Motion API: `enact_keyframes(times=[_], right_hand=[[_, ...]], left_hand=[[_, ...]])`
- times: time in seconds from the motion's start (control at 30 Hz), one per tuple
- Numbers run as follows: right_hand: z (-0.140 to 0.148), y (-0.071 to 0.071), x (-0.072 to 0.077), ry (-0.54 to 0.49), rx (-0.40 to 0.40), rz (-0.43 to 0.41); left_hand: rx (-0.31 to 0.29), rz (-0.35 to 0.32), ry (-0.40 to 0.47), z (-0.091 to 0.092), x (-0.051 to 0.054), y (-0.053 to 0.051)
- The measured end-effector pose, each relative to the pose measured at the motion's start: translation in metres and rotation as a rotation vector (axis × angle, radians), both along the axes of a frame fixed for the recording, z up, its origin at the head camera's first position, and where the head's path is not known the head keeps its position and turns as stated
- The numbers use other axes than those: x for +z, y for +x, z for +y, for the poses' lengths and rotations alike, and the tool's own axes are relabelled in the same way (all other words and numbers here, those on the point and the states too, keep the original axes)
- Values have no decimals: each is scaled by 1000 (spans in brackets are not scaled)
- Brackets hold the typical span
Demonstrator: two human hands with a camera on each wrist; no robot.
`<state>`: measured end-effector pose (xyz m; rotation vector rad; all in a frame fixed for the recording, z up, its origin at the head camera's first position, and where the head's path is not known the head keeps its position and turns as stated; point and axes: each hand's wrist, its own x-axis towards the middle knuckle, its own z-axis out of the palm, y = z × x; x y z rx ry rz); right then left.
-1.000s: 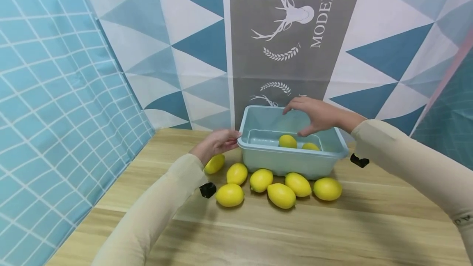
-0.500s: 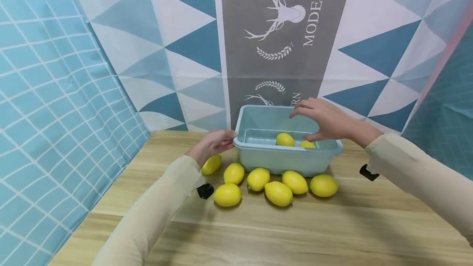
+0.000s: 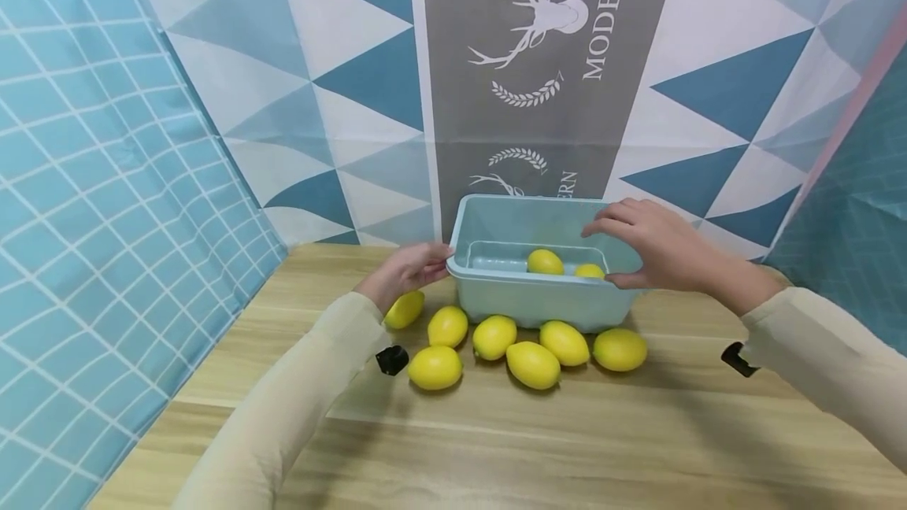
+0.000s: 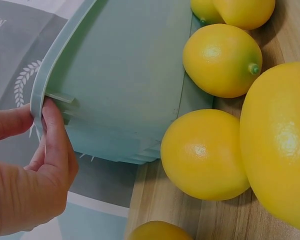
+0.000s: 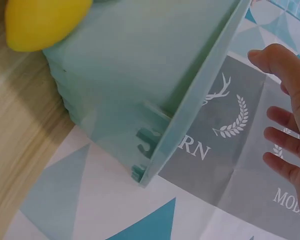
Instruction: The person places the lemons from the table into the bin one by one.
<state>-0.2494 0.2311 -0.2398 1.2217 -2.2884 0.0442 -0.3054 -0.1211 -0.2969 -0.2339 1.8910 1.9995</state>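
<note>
A light blue plastic bin (image 3: 538, 301) stands on the wooden table, with two lemons inside it, one (image 3: 545, 262) near the middle and one (image 3: 590, 271) to its right. My left hand (image 3: 411, 270) pinches the bin's rim at its left end; in the left wrist view the thumb (image 4: 12, 121) is on one side and the fingers (image 4: 56, 135) on the other. Over the bin's right end hovers my right hand (image 3: 655, 246), fingers spread apart and holding nothing. Several lemons (image 3: 533, 365) lie along the bin's front, and one (image 3: 405, 309) is partly behind my left wrist.
A patterned cloth (image 3: 368, 101) with blue triangles and a grey deer panel hangs right behind the bin. Blue checked cloth (image 3: 106, 179) bounds the table (image 3: 453, 447) at left, and teal cloth (image 3: 843, 211) at right.
My right hand has moved rightward over the bin, away from the lemons inside, with its fingers still spread. The left hand stays on the rim. The head view has shifted slightly.
</note>
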Motion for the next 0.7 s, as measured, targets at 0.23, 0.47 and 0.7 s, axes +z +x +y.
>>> enact_keyframes(times=[0.23, 0.47, 0.7], right_hand=[[12, 16, -10, -14, -25, 22], [18, 34, -22, 11, -67, -33], [20, 47, -32, 9, 3, -10]], left_hand=[[-1, -33, 24, 0, 5, 4], [-4, -28, 6, -1, 3, 4], [0, -32, -1, 0, 5, 4]])
